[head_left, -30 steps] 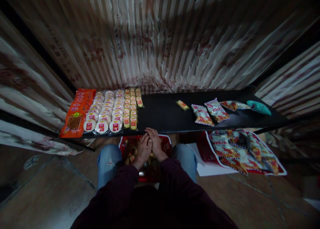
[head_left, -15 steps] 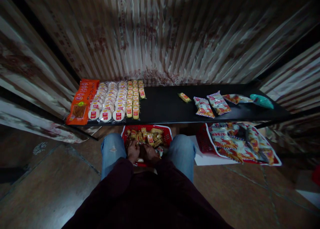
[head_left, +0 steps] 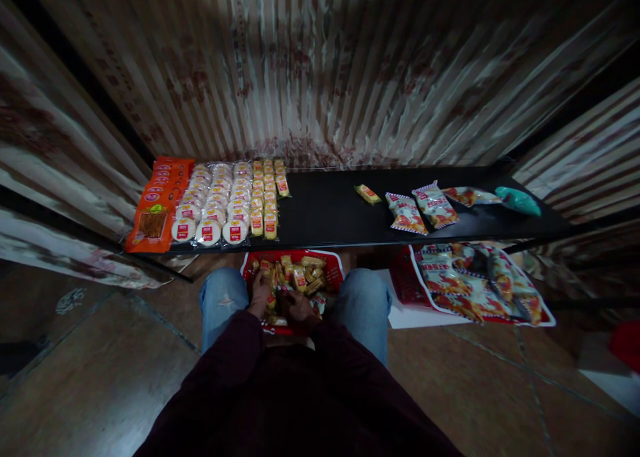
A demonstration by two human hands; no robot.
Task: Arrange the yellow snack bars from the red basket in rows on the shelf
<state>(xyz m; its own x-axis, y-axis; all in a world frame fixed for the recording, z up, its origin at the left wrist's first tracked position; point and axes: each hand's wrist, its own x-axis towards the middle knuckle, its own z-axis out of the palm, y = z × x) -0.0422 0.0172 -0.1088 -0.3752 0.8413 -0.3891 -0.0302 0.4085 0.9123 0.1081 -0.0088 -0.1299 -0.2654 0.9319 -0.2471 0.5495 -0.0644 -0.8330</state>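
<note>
Between my knees stands a red basket (head_left: 336, 260) with a white rim, holding many small yellow-wrapped snack packets (head_left: 311, 270). My left hand (head_left: 259, 292) is down in its left side, fingers drawn together among the packets; what they pinch is too dark to make out. Close by on the right, my right hand (head_left: 299, 306) is low in the basket with curled fingers, and its contents are hidden. A small red-and-white wrapper (head_left: 284, 288) shows by its fingertips. Another white-and-red packet (head_left: 318, 302) lies beside that hand.
A black shelf (head_left: 325, 207) spans the front. On its left lie an orange packet (head_left: 159, 204), rows of round white packs (head_left: 211, 230) and yellow packets (head_left: 270, 224). To the right are a single yellow packet (head_left: 367, 194), snack bags (head_left: 406, 212) and a green bag (head_left: 519, 200). Another red basket (head_left: 407, 280) holds snack bags.
My hands, close together before, are now apart: the left has moved forward and left into the packets, while the right stays nearly in place. The view has shifted slightly.
</note>
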